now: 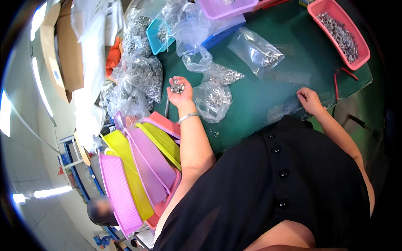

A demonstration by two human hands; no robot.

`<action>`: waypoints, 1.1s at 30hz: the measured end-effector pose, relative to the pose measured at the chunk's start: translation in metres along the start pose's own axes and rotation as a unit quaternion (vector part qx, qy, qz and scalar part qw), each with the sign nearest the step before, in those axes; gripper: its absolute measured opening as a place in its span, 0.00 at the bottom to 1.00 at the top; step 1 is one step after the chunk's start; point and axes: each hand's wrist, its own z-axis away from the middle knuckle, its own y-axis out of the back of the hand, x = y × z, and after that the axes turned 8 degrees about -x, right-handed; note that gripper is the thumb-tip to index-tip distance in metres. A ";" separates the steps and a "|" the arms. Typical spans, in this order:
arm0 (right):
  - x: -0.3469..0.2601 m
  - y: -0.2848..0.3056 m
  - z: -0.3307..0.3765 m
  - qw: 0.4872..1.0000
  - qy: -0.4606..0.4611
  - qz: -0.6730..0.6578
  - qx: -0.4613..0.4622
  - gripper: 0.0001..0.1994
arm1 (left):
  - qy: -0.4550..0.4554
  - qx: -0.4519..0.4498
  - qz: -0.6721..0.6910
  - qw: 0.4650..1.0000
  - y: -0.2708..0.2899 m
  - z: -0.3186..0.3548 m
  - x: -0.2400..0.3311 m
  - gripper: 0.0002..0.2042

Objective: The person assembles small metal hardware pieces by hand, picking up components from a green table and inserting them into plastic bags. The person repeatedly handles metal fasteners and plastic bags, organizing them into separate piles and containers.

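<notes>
Palm up over the green table [259,98], my left hand [181,98] is cupped round a small heap of shiny metal pieces [177,87]. Beyond it stand clear plastic bags [144,75] full of similar metal parts. To its right lies an open clear bag [213,98] with more pieces, some spilling toward a pointed end. Two little metal rings [216,134] lie loose near the table's front edge. My right hand [309,100] rests at the table edge with its fingers curled in; whether anything is inside them is hidden.
A pink bin [356,62] of metal parts stands far right, near red strips [336,85]. Another clear bag [255,50] holds a few pieces. A turquoise basket [155,39] and purple tray [228,10] sit at the back. Stacked coloured baskets [119,188] crowd my left arm.
</notes>
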 end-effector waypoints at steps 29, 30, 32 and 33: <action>-0.005 -0.033 -0.009 0.969 0.048 0.231 0.071 0.29 | -0.042 -0.094 0.060 0.993 -0.022 -0.175 0.024 0.23; -0.005 -0.033 -0.009 0.969 0.048 0.233 0.074 0.29 | -0.051 -0.086 0.055 0.993 -0.022 -0.180 0.030 0.23; -0.005 -0.033 -0.009 0.968 0.046 0.235 0.075 0.29 | -0.067 -0.072 0.045 0.994 -0.021 -0.191 0.043 0.23; -0.004 -0.034 -0.009 0.968 0.044 0.236 0.074 0.28 | -0.074 -0.068 0.040 0.994 -0.019 -0.192 0.049 0.23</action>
